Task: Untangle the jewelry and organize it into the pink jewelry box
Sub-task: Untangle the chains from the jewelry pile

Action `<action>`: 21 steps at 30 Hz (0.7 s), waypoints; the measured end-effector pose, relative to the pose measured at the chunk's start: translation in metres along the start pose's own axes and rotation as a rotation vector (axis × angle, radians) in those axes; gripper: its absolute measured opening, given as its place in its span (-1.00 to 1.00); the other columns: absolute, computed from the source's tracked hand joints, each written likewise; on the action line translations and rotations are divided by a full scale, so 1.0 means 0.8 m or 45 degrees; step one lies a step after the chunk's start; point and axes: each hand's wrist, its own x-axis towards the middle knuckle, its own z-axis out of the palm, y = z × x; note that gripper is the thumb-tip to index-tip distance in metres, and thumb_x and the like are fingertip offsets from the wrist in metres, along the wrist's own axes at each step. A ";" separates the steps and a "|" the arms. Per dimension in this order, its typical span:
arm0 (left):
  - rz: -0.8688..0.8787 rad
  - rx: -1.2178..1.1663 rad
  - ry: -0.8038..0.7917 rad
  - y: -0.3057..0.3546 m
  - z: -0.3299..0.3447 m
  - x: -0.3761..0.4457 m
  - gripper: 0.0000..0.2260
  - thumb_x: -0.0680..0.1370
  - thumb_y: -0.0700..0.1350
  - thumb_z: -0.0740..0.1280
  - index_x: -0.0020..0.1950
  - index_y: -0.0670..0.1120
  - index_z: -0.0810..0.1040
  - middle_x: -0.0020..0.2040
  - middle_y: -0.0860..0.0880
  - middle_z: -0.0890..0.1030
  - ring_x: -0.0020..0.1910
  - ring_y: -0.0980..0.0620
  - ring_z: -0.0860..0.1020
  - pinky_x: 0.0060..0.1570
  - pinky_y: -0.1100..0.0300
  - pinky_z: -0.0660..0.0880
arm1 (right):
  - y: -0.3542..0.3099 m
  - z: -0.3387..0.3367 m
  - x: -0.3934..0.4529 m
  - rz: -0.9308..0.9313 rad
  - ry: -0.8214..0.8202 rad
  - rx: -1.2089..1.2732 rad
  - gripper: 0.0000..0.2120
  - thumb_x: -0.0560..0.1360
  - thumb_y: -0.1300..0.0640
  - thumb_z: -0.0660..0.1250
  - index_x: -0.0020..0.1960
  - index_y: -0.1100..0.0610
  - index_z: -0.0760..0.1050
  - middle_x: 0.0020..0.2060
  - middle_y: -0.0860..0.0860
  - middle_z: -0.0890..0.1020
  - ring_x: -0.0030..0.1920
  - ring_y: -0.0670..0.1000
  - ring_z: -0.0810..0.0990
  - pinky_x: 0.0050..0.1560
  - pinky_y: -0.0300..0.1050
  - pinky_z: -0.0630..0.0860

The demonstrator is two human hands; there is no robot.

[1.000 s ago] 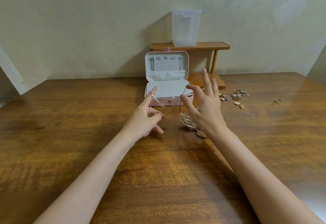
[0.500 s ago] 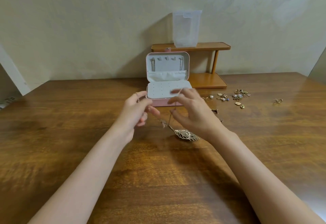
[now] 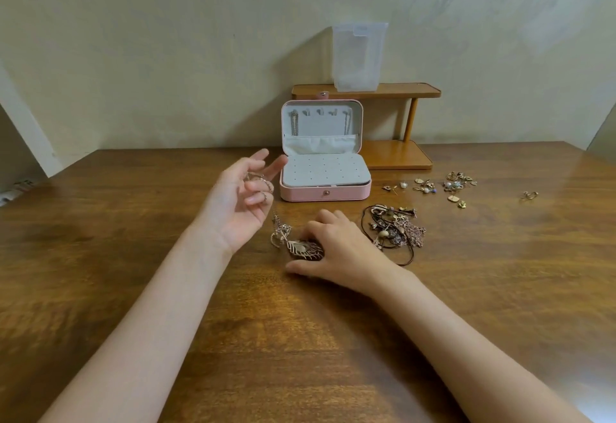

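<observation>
Head view: feather-pendant necklace point(image 3: 305, 249), lifted half second ago, now lies on table point(image 3: 133, 256) before open pink jewelry box point(image 3: 325, 191). Right hand point(image 3: 336, 252) fingers flat on pendant. Left hand point(image 3: 240, 202) raised, fingers loosely spread, chain looped round them. Untangling continues.

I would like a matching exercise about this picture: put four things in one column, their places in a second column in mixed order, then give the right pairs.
Things
1. pink jewelry box
2. translucent container
3. feather pendant
4. tangled necklaces

Places
A. on the top board of the wooden shelf
B. on the table, right of the right hand
C. open, in front of the shelf
D. under the right hand's fingers

Pairs: 1-C, 2-A, 3-D, 4-B
</observation>
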 end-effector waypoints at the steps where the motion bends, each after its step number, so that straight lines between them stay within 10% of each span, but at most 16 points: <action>1: 0.014 -0.030 -0.016 0.001 0.002 0.000 -0.70 0.55 -0.25 0.20 0.28 -0.12 0.42 -0.18 -0.10 0.65 -0.60 0.20 0.28 -0.65 0.43 0.24 | -0.004 0.002 0.001 0.009 0.004 -0.068 -0.57 0.46 -0.19 0.32 0.16 0.11 0.49 0.04 0.02 0.44 0.10 0.03 0.36 0.11 -0.04 0.37; 7: 0.121 0.180 0.107 0.005 -0.009 0.004 -0.75 0.57 -0.24 0.18 0.22 -0.07 0.47 -0.17 -0.07 0.67 -0.61 0.20 0.27 -0.65 0.44 0.19 | 0.007 -0.005 0.008 0.215 0.218 0.218 -0.89 0.42 0.16 0.32 -0.16 0.22 0.48 -0.24 0.08 0.53 -0.21 0.06 0.46 -0.23 -0.11 0.37; 13: -0.069 0.908 0.047 -0.003 -0.027 0.009 -0.83 0.59 -0.17 0.21 0.03 -0.13 0.59 -0.01 -0.09 0.66 -0.40 0.17 0.54 -0.61 0.41 0.31 | 0.039 -0.049 -0.004 0.467 0.380 1.578 -0.83 0.49 0.35 0.17 -0.21 0.26 0.50 -0.37 0.07 0.47 -0.48 -0.07 0.31 -0.43 -0.24 0.17; 18: 0.177 1.797 0.201 -0.018 -0.027 0.013 -0.90 0.55 -0.08 0.30 -0.06 0.01 0.61 0.13 0.01 0.56 0.08 0.03 0.49 0.12 0.08 0.45 | 0.039 -0.064 -0.011 0.309 0.283 1.645 -0.83 0.58 0.18 0.21 -0.06 0.21 0.56 -0.48 -0.02 0.39 -0.49 -0.09 0.29 -0.41 -0.23 0.20; 21: 0.515 1.851 0.053 -0.030 -0.012 0.006 -0.88 0.56 -0.10 0.29 0.04 0.09 0.56 0.12 0.11 0.50 0.16 0.12 0.39 0.15 0.17 0.33 | 0.036 -0.063 -0.011 0.234 0.197 1.613 -0.81 0.57 0.18 0.23 -0.09 0.23 0.57 -0.51 -0.05 0.43 -0.50 -0.11 0.32 -0.44 -0.26 0.24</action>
